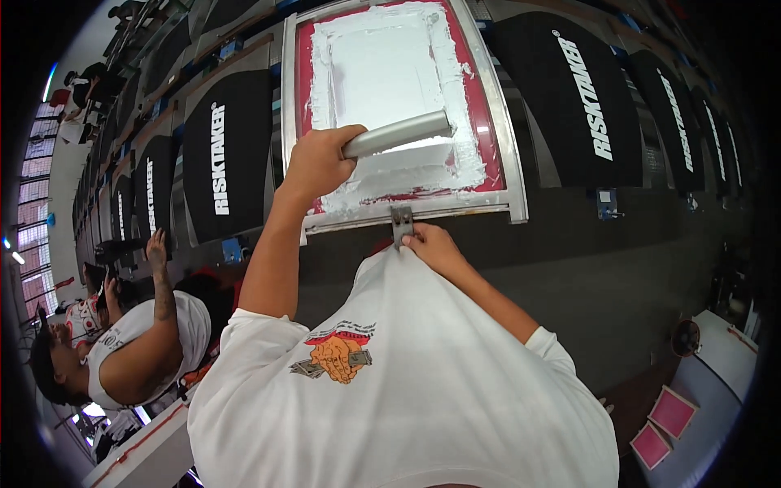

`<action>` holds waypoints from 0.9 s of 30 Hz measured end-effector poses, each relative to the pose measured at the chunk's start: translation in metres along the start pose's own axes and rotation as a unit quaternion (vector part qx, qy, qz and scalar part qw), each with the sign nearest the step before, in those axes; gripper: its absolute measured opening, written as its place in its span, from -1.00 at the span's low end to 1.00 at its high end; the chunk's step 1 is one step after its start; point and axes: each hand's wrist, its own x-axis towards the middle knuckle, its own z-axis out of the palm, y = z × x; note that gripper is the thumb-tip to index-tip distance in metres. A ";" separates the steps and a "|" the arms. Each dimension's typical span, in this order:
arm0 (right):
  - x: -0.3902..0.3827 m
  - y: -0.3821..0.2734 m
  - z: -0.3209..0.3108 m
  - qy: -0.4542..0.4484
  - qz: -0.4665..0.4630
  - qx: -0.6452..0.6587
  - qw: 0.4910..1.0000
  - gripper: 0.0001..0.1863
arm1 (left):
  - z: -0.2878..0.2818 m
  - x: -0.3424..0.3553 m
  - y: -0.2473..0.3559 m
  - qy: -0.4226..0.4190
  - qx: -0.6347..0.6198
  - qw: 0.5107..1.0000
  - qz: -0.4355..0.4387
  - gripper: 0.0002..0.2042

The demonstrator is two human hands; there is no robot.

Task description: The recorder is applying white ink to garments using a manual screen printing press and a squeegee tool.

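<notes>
- At the lower left of the frame, a person in a white sleeveless top (142, 358) has one forearm raised.
- At the left, a black cloth panel with white lettering (244, 138) lies flat, with similar panels beyond it.
- Left of centre, your left hand (327, 159) has its fingers clamped around the near end of a silvery-grey, bar-shaped squeegee (399, 134).
- That squeegee slants up to the right at the upper centre, across a rectangular metal-framed screen (455, 203).
- On your screen, thick white ink (374, 65) covers most of the middle, smeared unevenly at its edges; dark-pink mesh (492, 163) shows around it.
- At the centre, a dark-grey metal bracket (402, 224) sits at the screen's lower rail.
- Just right of it, your right hand (438, 248) touches the bracket's lower part; you cannot tell here whether those fingers are closed on it.
- At the upper right, a second black panel with white lettering (561, 122) lies beside your screen.
- At the lower right are two small pink framed panels (674, 411), with a round dark fan (686, 337) above them.
</notes>
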 end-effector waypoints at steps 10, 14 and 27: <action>-0.045 -0.097 -0.067 0.002 -0.093 -0.141 0.986 -0.57 | 0.037 -0.044 -0.005 -0.077 0.072 0.994 0.000 -0.61; 0.017 -0.105 -0.088 0.294 -0.443 -0.393 0.750 -0.57 | 0.030 -0.026 0.010 -0.142 0.061 0.986 -0.064 -0.63; 0.246 -0.112 -0.165 0.305 -0.332 -0.525 0.722 -0.87 | 0.070 0.149 -0.155 0.237 0.224 0.939 0.106 -0.90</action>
